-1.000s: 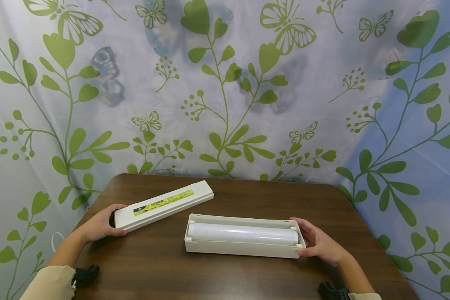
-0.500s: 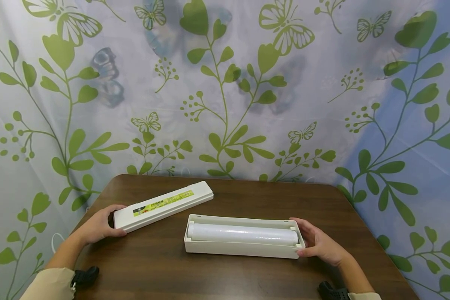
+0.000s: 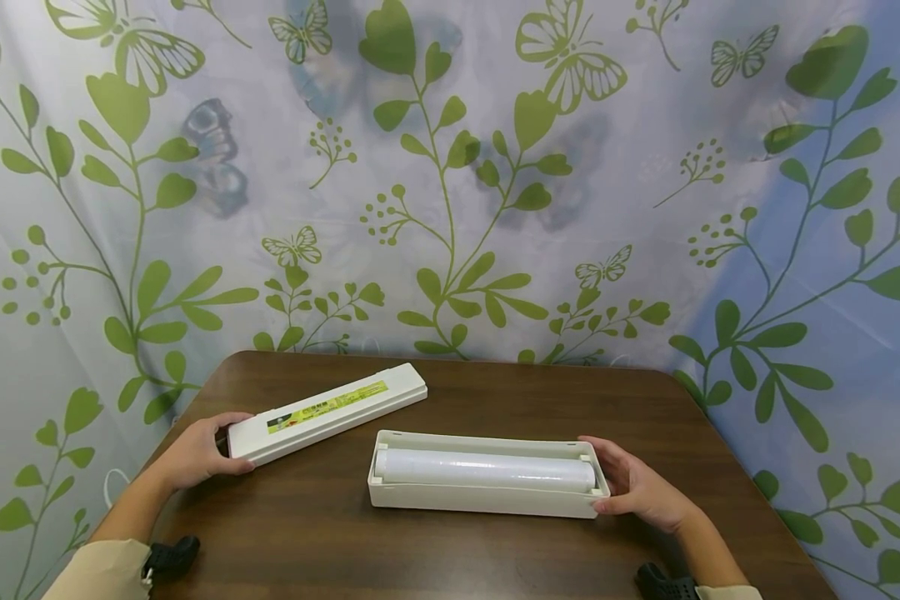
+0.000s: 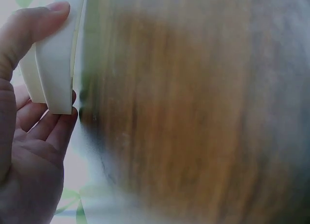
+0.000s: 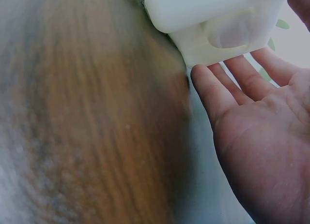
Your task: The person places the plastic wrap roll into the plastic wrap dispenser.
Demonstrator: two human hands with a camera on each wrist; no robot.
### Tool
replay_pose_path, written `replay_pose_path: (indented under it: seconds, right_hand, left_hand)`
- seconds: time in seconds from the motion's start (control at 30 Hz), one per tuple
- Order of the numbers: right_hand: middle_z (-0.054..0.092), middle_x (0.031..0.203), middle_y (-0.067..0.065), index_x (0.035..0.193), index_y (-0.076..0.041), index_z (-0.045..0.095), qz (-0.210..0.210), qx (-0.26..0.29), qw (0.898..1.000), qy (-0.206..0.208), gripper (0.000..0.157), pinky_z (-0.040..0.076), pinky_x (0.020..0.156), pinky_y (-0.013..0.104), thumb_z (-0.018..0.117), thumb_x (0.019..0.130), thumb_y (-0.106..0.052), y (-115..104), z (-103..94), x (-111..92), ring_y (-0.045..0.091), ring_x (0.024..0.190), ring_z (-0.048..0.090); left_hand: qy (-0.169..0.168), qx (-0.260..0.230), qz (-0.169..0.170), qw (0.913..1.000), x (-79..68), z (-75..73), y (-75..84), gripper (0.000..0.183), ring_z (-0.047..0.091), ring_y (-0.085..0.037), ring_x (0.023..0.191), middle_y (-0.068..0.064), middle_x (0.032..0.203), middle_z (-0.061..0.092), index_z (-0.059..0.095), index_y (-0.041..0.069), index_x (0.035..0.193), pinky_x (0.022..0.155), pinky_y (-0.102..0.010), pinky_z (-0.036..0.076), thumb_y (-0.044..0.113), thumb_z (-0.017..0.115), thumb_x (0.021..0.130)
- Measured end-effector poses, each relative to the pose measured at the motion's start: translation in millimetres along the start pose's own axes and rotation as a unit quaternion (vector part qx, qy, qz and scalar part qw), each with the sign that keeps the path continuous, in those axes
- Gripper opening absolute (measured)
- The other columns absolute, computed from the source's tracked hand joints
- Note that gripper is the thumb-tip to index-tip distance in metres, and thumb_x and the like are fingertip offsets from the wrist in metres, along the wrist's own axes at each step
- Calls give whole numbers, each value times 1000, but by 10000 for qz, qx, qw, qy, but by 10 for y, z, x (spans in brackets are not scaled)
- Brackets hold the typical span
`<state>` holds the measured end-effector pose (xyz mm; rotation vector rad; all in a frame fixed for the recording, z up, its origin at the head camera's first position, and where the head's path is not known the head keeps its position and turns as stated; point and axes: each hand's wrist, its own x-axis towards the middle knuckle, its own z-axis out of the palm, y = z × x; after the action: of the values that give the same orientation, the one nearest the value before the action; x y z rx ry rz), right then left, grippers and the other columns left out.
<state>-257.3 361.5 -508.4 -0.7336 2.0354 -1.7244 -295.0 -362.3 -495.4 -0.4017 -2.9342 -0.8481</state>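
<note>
"Go by the head view first. What's on the worktop (image 3: 450,554)?"

"A long white box (image 3: 480,497), near the middle, lying almost nine to three, with a shiny white roll (image 3: 487,469) lengthwise inside. Off at ten o'clock from it, and apart from it, there's a slim white lid (image 3: 386,390), slanting from eight up to two, a yellow-green label (image 3: 330,406) along its face."

"And the person's hands?"

"The left hand (image 3: 198,452) pinches the lid's eight o'clock end, thumb on the near side, fingers round the far side. The right hand (image 3: 637,487) grips the box at its three o'clock end, thumb on the near corner, fingers at the far one. There's a black band (image 3: 171,557) below the left hand, just by a beige sleeve (image 3: 97,571). Behind it all, at twelve, hangs a curtain (image 3: 480,208) of green leaves and butterflies."

"Now the left wrist view?"

"Lid's end at ten o'clock, the thumb laid across it, fingers bent up against it at nine. The worktop is a brown blur towards three."

"And the right wrist?"

"Box end at one o'clock. The fingers look nearly straight, tips against it; the thumb barely shows at two. Blurred worktop again, at nine."
</note>
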Motion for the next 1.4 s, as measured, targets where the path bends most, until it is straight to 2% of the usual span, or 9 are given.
replay_pose_path:
  seconds: [0.43, 0.63, 1.03, 1.2, 1.4]
  right_hand:
    - [43, 153, 8, 158, 4, 16, -22, 23, 10000, 5, 93, 58, 96, 35, 73, 85, 4, 6, -7, 0, 9, 125, 55]
    - [42, 154, 12, 158, 5, 16, -91, 17, 9999, -44, 92, 58, 96, 36, 73, 86, 5, -16, -3, 9, 10, 125, 56]
    - [41, 156, 9, 159, 6, 11, -80, -19, 9999, -107, 96, 57, 97, 36, 74, 86, 4, 10, -32, 10, 10, 127, 55]
    - [39, 157, 14, 159, 6, 11, -137, -27, 9998, -128, 96, 58, 96, 37, 74, 86, 5, 23, -38, 4, 10, 126, 55]
    - [40, 156, 14, 159, 7, 11, -146, -22, 9998, -129, 96, 58, 96, 37, 73, 86, 5, 22, -39, 1, 10, 126, 56]
  left_hand:
    - [127, 12, -82, 9999, 1, 26, -17, 81, 65, -34, 112, -19, 127, 69, 64, 5, 133, 84, -33, 52, 48, 92, 71]
    - [128, 14, -96, 9999, 7, 32, -24, 81, 63, -29, 110, -17, 126, 70, 65, 6, 133, 83, -30, 51, 49, 93, 70]
    - [87, -91, -127, 9998, 0, 13, 50, 80, 63, -27, 110, -16, 126, 70, 65, 6, 133, 83, -28, 51, 48, 92, 71]
    - [74, -89, -89, 9999, 8, 28, 36, 79, 62, -26, 110, -15, 126, 69, 65, 7, 133, 84, -29, 51, 47, 92, 71]
    - [77, -94, 6, 9999, 8, 29, 51, 80, 60, -26, 108, -15, 126, 67, 61, 5, 133, 85, -31, 49, 45, 93, 71]
